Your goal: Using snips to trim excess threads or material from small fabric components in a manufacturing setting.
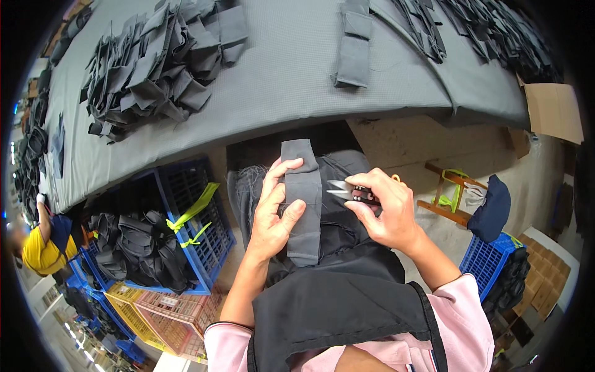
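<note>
Over my lap, my left hand (276, 211) grips a grey fabric strip (304, 217), its fingers on the left edge and the thumb on top. The strip hangs lengthwise, with a seam across its upper part. My right hand (385, 208) is closed around small thread snips (358, 193). Their blades point left toward the strip's right edge and are apart at the tips. Loose threads (251, 186) lie on the dark cloth at the left of my lap. A dark apron (341, 307) covers my front.
Ahead stands a grey-covered table (279, 74) with a heap of grey fabric pieces (155, 68), a folded strip (354, 56) and more piles (502, 37). Blue crate (207, 229) with black items stands left; a wooden stool (443, 192) right. A person in yellow (46, 248) is far left.
</note>
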A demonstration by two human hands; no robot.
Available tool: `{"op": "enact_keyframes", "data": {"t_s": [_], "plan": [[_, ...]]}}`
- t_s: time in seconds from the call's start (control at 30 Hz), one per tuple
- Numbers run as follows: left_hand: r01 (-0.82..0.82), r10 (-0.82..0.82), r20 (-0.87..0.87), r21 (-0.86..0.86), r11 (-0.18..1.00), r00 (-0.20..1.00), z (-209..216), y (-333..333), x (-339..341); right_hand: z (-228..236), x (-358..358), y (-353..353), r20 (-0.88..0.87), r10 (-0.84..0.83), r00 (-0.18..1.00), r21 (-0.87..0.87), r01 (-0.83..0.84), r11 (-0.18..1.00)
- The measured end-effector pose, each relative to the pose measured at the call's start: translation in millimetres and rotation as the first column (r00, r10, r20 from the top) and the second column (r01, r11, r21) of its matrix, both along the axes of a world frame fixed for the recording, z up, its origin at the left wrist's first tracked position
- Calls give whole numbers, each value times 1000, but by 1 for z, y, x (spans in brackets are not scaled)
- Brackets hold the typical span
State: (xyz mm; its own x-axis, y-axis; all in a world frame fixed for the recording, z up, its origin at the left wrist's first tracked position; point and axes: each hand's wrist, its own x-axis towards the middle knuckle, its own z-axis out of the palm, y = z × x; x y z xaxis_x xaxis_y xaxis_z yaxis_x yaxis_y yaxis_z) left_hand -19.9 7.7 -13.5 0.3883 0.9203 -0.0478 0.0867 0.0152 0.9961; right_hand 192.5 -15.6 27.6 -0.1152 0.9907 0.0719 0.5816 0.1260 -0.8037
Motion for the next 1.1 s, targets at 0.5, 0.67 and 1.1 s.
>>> {"op": "enact_keyframes", "data": {"t_s": [0.5,0.67,1.1], "plan": [[77,-74,88,-27,997,993,0,-3,-1,-18,-5,-2,-221,-63,973,-127,36,991],[69,-66,81,-34,997,994,2,-4,-1,-10,-2,-8,-246,-46,968,-174,2,985],[190,-173,-132,135,972,976,-1,-3,-4,-6,-4,4,-159,59,985,-123,-79,989]]}}
